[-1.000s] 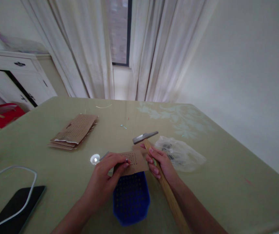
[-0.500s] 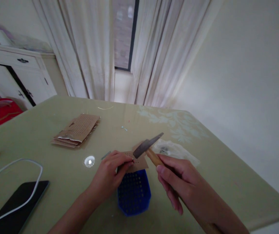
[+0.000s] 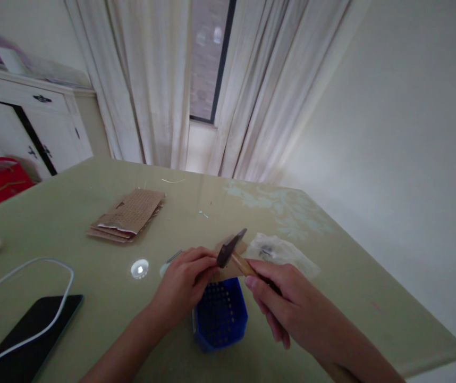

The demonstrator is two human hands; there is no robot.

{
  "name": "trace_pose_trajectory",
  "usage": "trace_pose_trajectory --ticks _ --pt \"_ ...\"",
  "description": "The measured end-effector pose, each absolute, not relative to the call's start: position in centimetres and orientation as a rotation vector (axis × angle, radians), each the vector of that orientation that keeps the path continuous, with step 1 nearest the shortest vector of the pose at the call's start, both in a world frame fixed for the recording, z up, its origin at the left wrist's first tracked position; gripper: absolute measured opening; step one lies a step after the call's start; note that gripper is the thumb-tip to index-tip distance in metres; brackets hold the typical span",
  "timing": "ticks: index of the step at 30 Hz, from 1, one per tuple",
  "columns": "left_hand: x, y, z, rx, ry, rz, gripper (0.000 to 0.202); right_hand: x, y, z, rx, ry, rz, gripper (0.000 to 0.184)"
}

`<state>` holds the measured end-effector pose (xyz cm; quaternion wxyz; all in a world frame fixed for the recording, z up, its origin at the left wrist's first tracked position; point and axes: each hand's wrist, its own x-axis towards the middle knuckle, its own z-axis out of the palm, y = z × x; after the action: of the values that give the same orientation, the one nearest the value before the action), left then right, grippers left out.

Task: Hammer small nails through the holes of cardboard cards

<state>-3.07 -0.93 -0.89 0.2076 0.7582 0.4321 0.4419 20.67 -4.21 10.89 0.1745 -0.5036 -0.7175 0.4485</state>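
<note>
My right hand (image 3: 286, 292) is closed around the wooden handle of a hammer (image 3: 231, 248), whose dark metal head is tilted close to my left fingertips. My left hand (image 3: 184, 279) is closed in a pinch at a piece of brown cardboard (image 3: 228, 273); what sits between thumb and forefinger is too small to make out. The cardboard lies at the far edge of a blue perforated plastic basket (image 3: 220, 319), partly covered by my left hand and the hammer head.
A stack of perforated brown cardboard (image 3: 128, 215) lies at the left back of the table (image 3: 104, 276). A clear plastic bag (image 3: 284, 254) is right of the hammer. A black tablet (image 3: 32, 335) with a white cable (image 3: 68, 282) lies at front left.
My right hand has brought the hammer down and slightly left, so its head is nearer my left fingertips. My left hand keeps its pinch. The view has shifted slightly.
</note>
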Motion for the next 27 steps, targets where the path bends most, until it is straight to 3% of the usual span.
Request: trace_pose_trajectory --ticks 19,27 --pt "-3.3 -1.1 -1.5 2.184 1.289 1.169 0.019 20.0 -4.6 9.5 -1.485 -2.017 1.169 0.039" --pt "-3.3 -1.3 -1.8 2.086 1.353 1.100 0.053 19.2 -4.6 8.3 -1.483 -2.099 1.240 0.029"
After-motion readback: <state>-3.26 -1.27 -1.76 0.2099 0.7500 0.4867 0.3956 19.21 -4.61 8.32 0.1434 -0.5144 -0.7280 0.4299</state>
